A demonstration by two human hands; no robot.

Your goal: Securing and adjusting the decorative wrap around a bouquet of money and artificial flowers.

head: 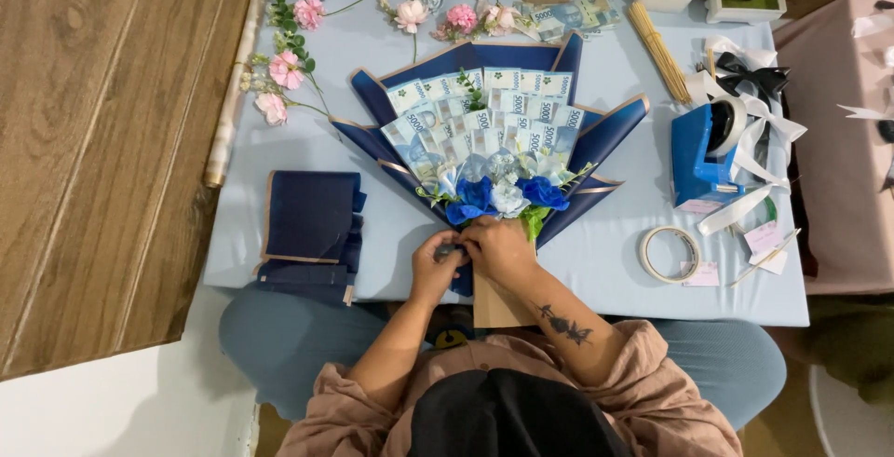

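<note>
A bouquet [484,131] made of folded banknotes fanned inside dark blue wrapping paper lies on the pale blue table [596,252], with blue and white artificial flowers [503,194] at its neck. My left hand [434,261] and my right hand [498,247] are both closed around the bouquet's stem end at the table's near edge, fingers pinched together over the wrapping there. A brown paper piece [494,310] hangs below the hands. What the fingers pinch is hidden.
Folded dark blue wrapping sheets [310,224] lie at the left. Pink and white artificial flowers [289,70] sit at the back left. A blue tape dispenser [703,159], a tape roll [669,254], ribbons [745,70], wooden sticks [656,47] and spare banknotes [568,17] lie at the right and back.
</note>
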